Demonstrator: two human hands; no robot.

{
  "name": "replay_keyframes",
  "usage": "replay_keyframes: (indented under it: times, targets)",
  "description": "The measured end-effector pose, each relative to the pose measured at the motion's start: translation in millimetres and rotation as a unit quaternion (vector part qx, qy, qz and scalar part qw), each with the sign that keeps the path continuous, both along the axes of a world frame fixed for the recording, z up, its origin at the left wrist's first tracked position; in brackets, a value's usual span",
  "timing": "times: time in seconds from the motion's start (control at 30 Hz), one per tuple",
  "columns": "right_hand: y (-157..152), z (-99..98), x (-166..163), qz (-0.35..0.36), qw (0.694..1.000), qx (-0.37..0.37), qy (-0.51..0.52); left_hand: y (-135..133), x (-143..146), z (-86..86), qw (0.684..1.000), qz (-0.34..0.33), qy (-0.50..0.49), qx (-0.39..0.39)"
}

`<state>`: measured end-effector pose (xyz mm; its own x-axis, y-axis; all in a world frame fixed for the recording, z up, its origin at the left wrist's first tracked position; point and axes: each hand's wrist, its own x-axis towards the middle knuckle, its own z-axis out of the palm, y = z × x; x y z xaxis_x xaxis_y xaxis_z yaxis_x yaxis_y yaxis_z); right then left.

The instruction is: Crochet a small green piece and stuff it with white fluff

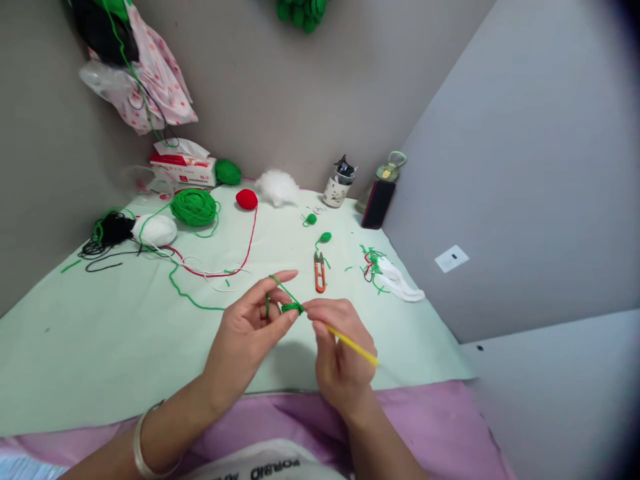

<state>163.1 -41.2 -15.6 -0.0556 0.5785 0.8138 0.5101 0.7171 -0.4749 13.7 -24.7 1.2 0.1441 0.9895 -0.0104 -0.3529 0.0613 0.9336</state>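
Observation:
My left hand [250, 323] pinches a small green crochet piece [291, 308] between thumb and fingers. Green yarn [286, 291] loops over its raised index finger and runs down to the piece. My right hand [345, 350] is closed around a yellow crochet hook [356, 346], whose tip meets the right end of the piece. That tip is hidden at my fingertips. From my left hand a green strand trails left toward a green yarn ball [194, 207]. Just beyond my hands lie orange thread snips [319, 273] and two small green crocheted bits, one of them an oval [325, 237].
A red yarn ball [247, 199], white stuffing [277, 187], white yarn [156, 230] and black yarn [114, 230] lie on the table. Toward the back stand a tissue box [185, 169], a jar [338, 188], a bottle and a phone [379, 204]. Yarn scraps and white cloth [400, 280] are at right.

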Motion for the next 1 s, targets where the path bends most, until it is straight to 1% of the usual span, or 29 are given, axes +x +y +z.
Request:
replay_keyframes:
  times: [0.03, 0.07, 0.1, 0.13, 0.2, 0.23, 0.3, 0.33, 0.4, 0.43, 0.5, 0.57, 0.63, 0.67, 0.7, 0.73, 0.8, 0.87, 0.93, 1.0]
  targets:
    - [0.3, -4.0, -1.0, -0.030, 0.998, 0.042, -0.040, -0.3, 1.1, 0.1, 1.000, -0.005, -0.026, -0.018]
    - [0.7, -7.5, -1.8, -0.061, 0.993, 0.075, -0.063, 0.0, 1.8, 0.4, 0.997, -0.026, -0.058, -0.045]
    - [1.1, -9.9, -2.2, -0.080, 0.990, 0.094, -0.070, 0.8, 1.8, 0.7, 0.991, -0.055, -0.092, -0.078]
    - [1.6, -10.9, -2.2, -0.082, 0.991, 0.085, -0.060, 2.2, 1.3, 1.1, 0.983, -0.085, -0.123, -0.111]
    - [2.6, -8.5, -0.8, -0.037, 0.999, 0.025, 0.010, 5.7, -1.2, 2.3, 0.966, -0.126, -0.167, -0.155]
    - [3.4, -5.7, 0.1, -0.009, 0.998, -0.015, 0.065, 7.4, -2.6, 3.1, 0.962, -0.131, -0.177, -0.160]
    - [5.7, 1.0, 1.6, 0.045, 0.979, -0.082, 0.180, 9.5, -4.3, 5.1, 0.966, -0.118, -0.177, -0.146]
    - [7.2, 3.9, 1.8, 0.064, 0.967, -0.107, 0.220, 9.6, -4.2, 6.2, 0.970, -0.114, -0.168, -0.134]
    - [9.5, 7.1, 1.1, 0.090, 0.956, -0.138, 0.242, 8.2, -2.4, 8.1, 0.977, -0.110, -0.144, -0.112]
    - [10.0, 7.2, 0.3, 0.091, 0.957, -0.144, 0.233, 7.1, -0.9, 8.8, 0.980, -0.105, -0.133, -0.102]
    - [9.1, 5.3, -1.6, 0.071, 0.968, -0.138, 0.195, 4.7, 2.3, 9.1, 0.986, -0.085, -0.117, -0.088]
    - [6.2, 2.0, -2.8, 0.027, 0.987, -0.095, 0.126, 3.6, 4.2, 7.9, 0.987, -0.070, -0.117, -0.086]
    - [3.2, -0.7, -2.5, -0.023, 0.999, -0.022, 0.033, 4.6, 3.8, 5.6, 0.981, -0.089, -0.136, -0.108]
    - [2.2, -1.3, -1.7, -0.035, 0.999, 0.008, -0.003, 5.9, 2.7, 4.3, 0.975, -0.107, -0.151, -0.125]
    - [1.9, -1.3, -0.6, -0.036, 0.999, 0.025, -0.012, 7.5, 1.2, 3.1, 0.967, -0.123, -0.168, -0.144]
    - [2.1, -0.7, 0.7, -0.029, 0.999, 0.020, 0.008, 9.3, -0.6, 2.2, 0.960, -0.135, -0.184, -0.161]
    - [4.0, 1.3, 3.0, 0.009, 0.993, -0.038, 0.116, 12.2, -3.8, 1.6, 0.953, -0.135, -0.205, -0.177]
    - [6.7, 3.0, 3.9, 0.059, 0.964, -0.115, 0.233, 13.0, -5.1, 2.5, 0.959, -0.114, -0.201, -0.162]
    - [8.9, 3.2, 3.3, 0.105, 0.941, -0.166, 0.277, 11.6, -3.7, 4.3, 0.972, -0.097, -0.172, -0.130]
    - [10.1, 2.3, 2.2, 0.117, 0.936, -0.191, 0.272, 9.2, -1.0, 5.9, 0.981, -0.085, -0.140, -0.103]
